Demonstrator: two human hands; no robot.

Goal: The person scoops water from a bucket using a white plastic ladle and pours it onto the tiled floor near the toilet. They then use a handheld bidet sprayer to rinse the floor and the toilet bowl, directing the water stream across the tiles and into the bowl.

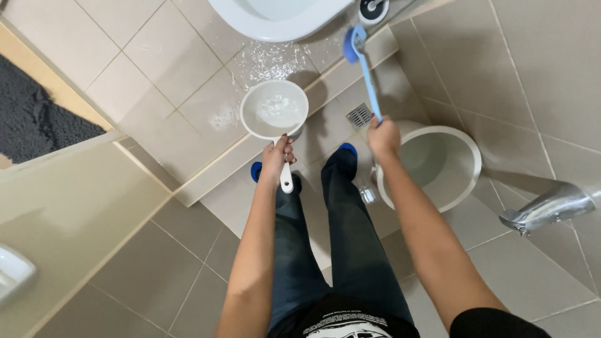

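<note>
Standing on wet floor tiles [188, 69], bathroom

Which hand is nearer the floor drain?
Right. The right hand, gripping the blue brush, sits just beside the floor drain; the left hand, holding the white water scoop, is farther off.

Bright, even indoor light fills the room, soft and coming from above. Shadows stay faint: a dull one trails from the metal tap [551, 206] along the wall, another sits under the white scoop [274, 109]. Wet floor tiles [269, 62] glint with small glare. Everything's sharp, though straight tile lines bend toward the edges, a wide-lens warp.
</note>
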